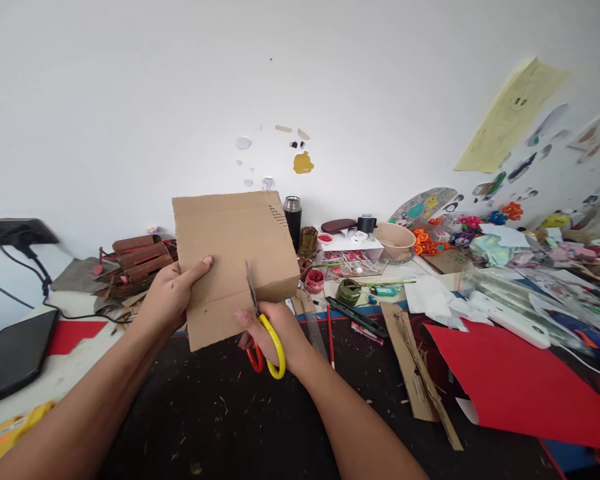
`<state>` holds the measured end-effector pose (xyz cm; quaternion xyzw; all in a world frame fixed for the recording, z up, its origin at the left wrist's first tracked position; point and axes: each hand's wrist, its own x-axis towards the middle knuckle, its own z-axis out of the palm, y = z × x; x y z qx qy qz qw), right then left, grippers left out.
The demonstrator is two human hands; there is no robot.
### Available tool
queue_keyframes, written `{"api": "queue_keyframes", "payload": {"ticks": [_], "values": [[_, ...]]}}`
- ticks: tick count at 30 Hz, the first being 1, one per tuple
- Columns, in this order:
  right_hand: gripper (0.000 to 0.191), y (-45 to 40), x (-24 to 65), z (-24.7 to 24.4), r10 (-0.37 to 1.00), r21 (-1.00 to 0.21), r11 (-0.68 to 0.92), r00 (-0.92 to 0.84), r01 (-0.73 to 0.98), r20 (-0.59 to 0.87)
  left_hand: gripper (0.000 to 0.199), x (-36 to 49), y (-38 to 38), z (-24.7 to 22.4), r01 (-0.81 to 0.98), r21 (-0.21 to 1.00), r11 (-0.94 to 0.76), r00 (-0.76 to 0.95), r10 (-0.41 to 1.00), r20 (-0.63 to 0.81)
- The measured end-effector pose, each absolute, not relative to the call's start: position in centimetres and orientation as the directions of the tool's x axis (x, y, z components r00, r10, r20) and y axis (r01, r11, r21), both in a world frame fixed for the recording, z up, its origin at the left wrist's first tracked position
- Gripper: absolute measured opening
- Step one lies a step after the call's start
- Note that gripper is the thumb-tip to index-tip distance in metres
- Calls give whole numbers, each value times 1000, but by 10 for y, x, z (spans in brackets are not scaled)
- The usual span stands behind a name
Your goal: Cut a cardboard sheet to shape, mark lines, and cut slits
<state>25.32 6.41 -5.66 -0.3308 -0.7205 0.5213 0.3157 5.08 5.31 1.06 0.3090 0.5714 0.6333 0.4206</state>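
My left hand (pixel 173 290) grips the left edge of a brown cardboard sheet (pixel 220 233), thumb on its near face and the other fingers hidden behind. The sheet is held up above the dark work mat (pixel 215 413). In my right hand (pixel 275 337) is a pair of scissors (pixel 275 353) with one yellow and one red handle loop. Their blades point up and sit in a cut in the cardboard, with one blade showing on the near face. To the right of the cut, the lower part of the sheet bends away. Torn ridges mark its upper right corner.
Cardboard strips (pixel 405 360) and a large red paper sheet (pixel 525 380) lie at the right. Paint jars (pixel 349 291), a red pencil (pixel 331 337), a black flask (pixel 293 220) and a beige bowl (pixel 395 239) stand or lie beyond. A black phone (pixel 17 353) rests at the left.
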Motion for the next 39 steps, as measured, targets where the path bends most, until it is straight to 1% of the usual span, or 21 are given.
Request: {"api": "queue_keyframes", "payload": {"ticks": [2, 7, 11, 14, 21, 31, 36, 39], "values": [[66, 64, 253, -58, 808, -968, 212, -581, 133, 97, 65, 49, 53, 9, -162, 987, 11, -449, 890, -84], [67, 62, 251, -58, 810, -994, 75, -587, 76, 16, 70, 44, 54, 7, -181, 983, 9, -410, 908, -84], [71, 61, 252, -57, 811, -986, 131, -583, 101, 48, 66, 42, 54, 6, -167, 986, 15, -391, 917, -80], [70, 60, 253, -58, 815, -976, 163, -577, 146, 50, 65, 42, 55, 4, -169, 985, 11, -390, 918, -78], [67, 58, 251, -59, 826, -975, 146, -564, 166, 27, 62, 42, 57, 2, -185, 983, 10, -392, 916, -83], [63, 56, 249, -60, 833, -972, 168, -551, 162, 52, 70, 42, 57, 6, -173, 984, 45, -398, 911, -111], [65, 55, 248, -61, 844, -958, 198, -533, 206, 60, 66, 43, 56, 6, -178, 983, 34, -389, 915, -102], [64, 55, 248, -61, 853, -954, 190, -520, 233, 43, 66, 43, 56, 5, -184, 983, 26, -399, 912, -99]]}}
